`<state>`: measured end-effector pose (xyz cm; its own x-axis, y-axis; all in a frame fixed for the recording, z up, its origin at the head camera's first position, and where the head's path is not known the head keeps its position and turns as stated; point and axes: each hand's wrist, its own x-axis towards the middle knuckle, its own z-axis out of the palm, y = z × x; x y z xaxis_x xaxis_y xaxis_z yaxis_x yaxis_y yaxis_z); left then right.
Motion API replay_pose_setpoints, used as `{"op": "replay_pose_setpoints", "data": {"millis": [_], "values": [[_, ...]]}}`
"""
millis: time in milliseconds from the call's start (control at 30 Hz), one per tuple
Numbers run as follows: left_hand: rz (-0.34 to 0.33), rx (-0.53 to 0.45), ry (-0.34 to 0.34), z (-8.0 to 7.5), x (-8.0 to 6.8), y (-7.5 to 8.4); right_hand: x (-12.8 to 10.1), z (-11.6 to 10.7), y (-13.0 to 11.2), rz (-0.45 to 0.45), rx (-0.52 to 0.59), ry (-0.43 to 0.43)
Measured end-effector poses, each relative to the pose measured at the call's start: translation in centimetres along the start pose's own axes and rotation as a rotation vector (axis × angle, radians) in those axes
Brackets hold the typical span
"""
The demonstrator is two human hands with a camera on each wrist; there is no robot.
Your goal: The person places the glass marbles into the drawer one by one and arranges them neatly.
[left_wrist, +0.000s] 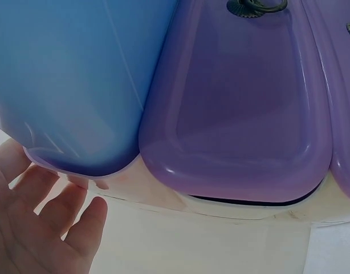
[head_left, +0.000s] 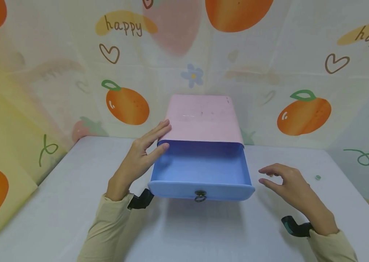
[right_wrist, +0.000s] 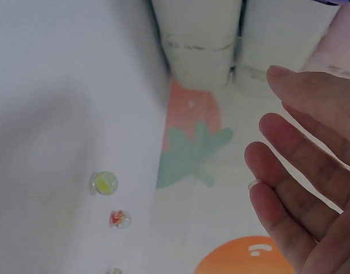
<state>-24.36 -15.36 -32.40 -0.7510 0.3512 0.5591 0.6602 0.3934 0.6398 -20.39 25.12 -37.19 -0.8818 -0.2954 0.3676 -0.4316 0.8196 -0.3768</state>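
Observation:
A small drawer cabinet with a pink top [head_left: 204,118] stands on the white table, its blue drawer [head_left: 201,191] pulled out toward me. A metal ring pull hangs on the drawer front. My left hand [head_left: 135,156] rests against the cabinet's left side, fingers extended, thumb by the drawer's left edge. The left wrist view shows those fingers beside the blue drawer [left_wrist: 72,85], next to a closed purple drawer [left_wrist: 237,103]. To the right of the cabinet, my right hand [head_left: 290,185] hovers with loosely bent fingers and nothing held. Near it lies a greenish glass marble [head_left: 317,177].
In the right wrist view, a yellow-green marble [right_wrist: 105,183] and an orange-and-clear marble [right_wrist: 120,219] lie on the table, with another small piece cut off at the bottom edge. A fruit-patterned cloth [head_left: 253,83] hangs behind the table [head_left: 204,233].

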Motion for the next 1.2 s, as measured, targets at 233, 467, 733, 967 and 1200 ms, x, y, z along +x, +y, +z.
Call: {"op": "replay_pose_setpoints", "data": {"millis": [233,467,733,967,1200], "values": [[0.0,0.001,0.0,0.0,0.0,-0.2,0.0,0.4,0.5,0.059,0.018,-0.044],[-0.003,0.0,-0.003,0.0,0.0,-0.1,-0.1,0.9,1.5,0.079,0.029,-0.072],[-0.005,0.003,-0.002,0.0,0.0,0.0,-0.2,1.3,2.2,0.114,0.028,-0.088],[-0.006,0.002,-0.003,0.0,0.0,0.1,-0.3,1.7,2.8,0.147,0.023,-0.116],[-0.004,-0.001,-0.002,0.0,0.0,0.1,-0.3,2.3,3.7,0.203,0.063,-0.152]]}}
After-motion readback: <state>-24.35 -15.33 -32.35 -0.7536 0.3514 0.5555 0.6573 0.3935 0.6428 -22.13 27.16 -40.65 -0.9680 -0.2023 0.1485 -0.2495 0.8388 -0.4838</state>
